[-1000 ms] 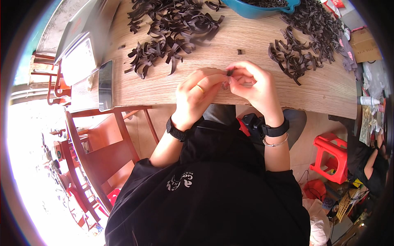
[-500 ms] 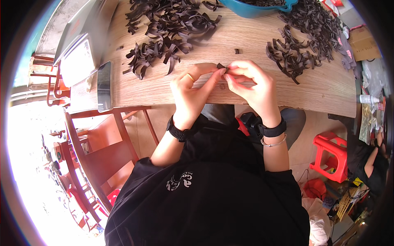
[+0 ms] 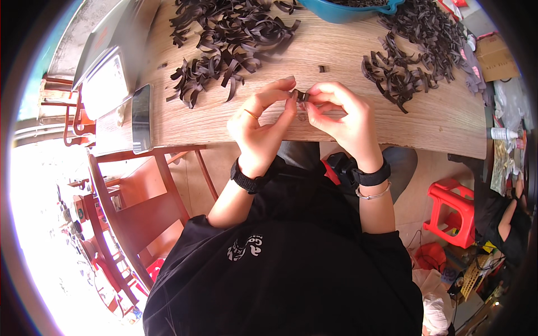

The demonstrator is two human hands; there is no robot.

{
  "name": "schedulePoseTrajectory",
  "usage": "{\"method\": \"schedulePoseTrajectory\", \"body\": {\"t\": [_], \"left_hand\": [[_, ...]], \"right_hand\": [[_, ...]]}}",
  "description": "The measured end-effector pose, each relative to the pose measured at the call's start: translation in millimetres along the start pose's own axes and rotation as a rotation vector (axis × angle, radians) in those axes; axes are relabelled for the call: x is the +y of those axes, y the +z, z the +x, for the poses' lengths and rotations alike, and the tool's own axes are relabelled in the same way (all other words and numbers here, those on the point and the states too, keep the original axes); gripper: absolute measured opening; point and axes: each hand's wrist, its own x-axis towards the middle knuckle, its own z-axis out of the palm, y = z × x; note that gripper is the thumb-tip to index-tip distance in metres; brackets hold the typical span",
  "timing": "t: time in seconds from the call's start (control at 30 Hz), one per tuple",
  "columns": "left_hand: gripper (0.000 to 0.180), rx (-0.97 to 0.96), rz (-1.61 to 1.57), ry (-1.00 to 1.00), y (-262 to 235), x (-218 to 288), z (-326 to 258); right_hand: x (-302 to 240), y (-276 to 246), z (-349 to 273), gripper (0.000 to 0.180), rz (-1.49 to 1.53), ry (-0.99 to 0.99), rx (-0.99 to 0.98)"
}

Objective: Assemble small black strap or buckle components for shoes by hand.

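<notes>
Two hands, left hand [image 3: 263,120] and right hand [image 3: 342,115], pinching one small dark strip [image 3: 301,96] between narrow fingertips above counter [image 3: 358,120] edge. Tiny and slippery-looking: could slip loose, drop floorward past edge.

A dark-screened phone [image 3: 140,117] lies at the table's left edge; a brown cardboard box [image 3: 495,55] stands far right.

Wooden table [image 3: 392,120] with dark strips [image 3: 230,42], phone [image 3: 140,117]
</notes>
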Motion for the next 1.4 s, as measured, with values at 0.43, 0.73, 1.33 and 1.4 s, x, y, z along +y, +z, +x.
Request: {"method": "schedulePoseTrajectory", "body": {"t": [0.43, 0.73, 1.33, 1.4], "left_hand": [[0.027, -0.344, 0.462, 0.353, -20, 15, 11], [0.022, -0.478, 0.454, 0.345, -27, 18, 20], [0.023, -0.333, 0.397, 0.367, -23, 12, 16], [0.023, -0.349, 0.397, 0.366, -23, 13, 16]], "right_hand": [[6, -2, -1, 0.023, 0.136, 0.012, 0.018], [1, -3, 0, 0.021, 0.099, 0.057, -0.039], [5, -5, 3, 0.016, 0.401, 0.281, -0.135], [5, -5, 3, 0.015, 0.394, 0.293, -0.151]]}}
